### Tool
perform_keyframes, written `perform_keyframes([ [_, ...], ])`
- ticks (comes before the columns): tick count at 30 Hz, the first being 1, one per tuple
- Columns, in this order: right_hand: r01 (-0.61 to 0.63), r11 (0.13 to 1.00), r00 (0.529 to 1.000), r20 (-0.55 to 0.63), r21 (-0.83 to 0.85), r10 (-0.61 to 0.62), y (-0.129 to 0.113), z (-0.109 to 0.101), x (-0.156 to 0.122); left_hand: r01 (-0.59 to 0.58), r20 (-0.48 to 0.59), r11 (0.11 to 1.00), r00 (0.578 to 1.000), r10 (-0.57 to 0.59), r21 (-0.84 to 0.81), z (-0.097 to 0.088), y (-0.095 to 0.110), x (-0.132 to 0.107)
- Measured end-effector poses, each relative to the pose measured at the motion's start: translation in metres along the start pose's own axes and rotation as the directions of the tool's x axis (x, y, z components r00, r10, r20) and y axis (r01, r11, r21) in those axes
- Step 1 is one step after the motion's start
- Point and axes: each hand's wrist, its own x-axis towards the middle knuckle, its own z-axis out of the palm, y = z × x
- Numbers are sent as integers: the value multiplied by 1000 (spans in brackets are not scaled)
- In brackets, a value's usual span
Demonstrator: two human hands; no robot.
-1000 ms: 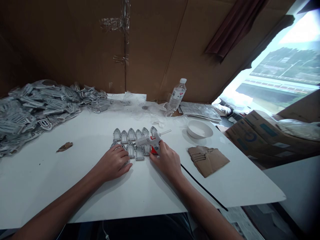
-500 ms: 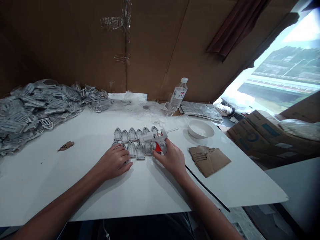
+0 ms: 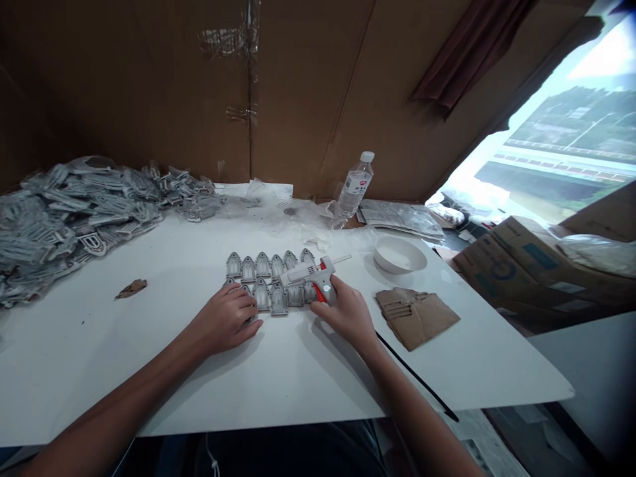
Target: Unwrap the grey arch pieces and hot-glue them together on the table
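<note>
The right hand [image 3: 346, 317] is closed around the red grip of a hot glue gun [image 3: 305, 274], which stays much where it was a moment earlier, its nozzle pointing left over the right end of the rows of arched grey badges [image 3: 262, 293]. The left hand [image 3: 222, 318], fingers loosely curled, rests against the badges' left end on the white bench [image 3: 149, 384].

Left hand [image 3: 223, 317] palm-down, right hand [image 3: 345, 315] closed

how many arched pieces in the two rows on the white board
12 visible: six in the back row, six in the front row, some partly under the left hand and glue gun; more may be hidden.
</note>
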Motion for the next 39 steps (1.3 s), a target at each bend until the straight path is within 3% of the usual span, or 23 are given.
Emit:
perform_keyframes([
  [12,40,999,999,14,-27,-40,1,-2,-1,3,-3,1000,1000,-3,-4,0,-1,0],
  [27,107,978,994,53,-178,-99,1,6,-4,12,23,1000,1000,-12,-9,0,0,0],
  [39,103,973,992,91,-209,-85,0,7,-4,9,18,1000,1000,-8,-10,-1,0,0],
])
